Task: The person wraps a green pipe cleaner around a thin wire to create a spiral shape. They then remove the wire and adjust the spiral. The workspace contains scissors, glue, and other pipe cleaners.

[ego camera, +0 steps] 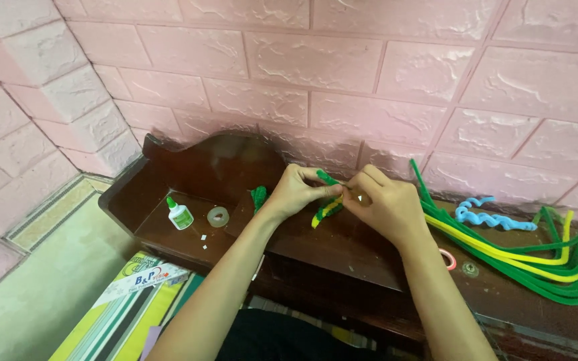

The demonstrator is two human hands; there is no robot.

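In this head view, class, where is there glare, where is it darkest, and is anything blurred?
Head view: soft even light; faint sheen on the dark wooden table behind the glue bottle; deepest shadow under the table's front edge; left hand and right hand slightly soft, the green and yellow pipe cleaners between them indistinct.

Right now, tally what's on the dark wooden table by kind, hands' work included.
Glue bottle: 1
Clear tape roll: 1
Twisted green-and-yellow piece, pinched between left hand and right hand: 1
Loose green piece: 1
Blue curly stem: 1
Bundle of green and yellow stems: 1 (single stems too tangled to count)
Pink ring: 1
Total: 7
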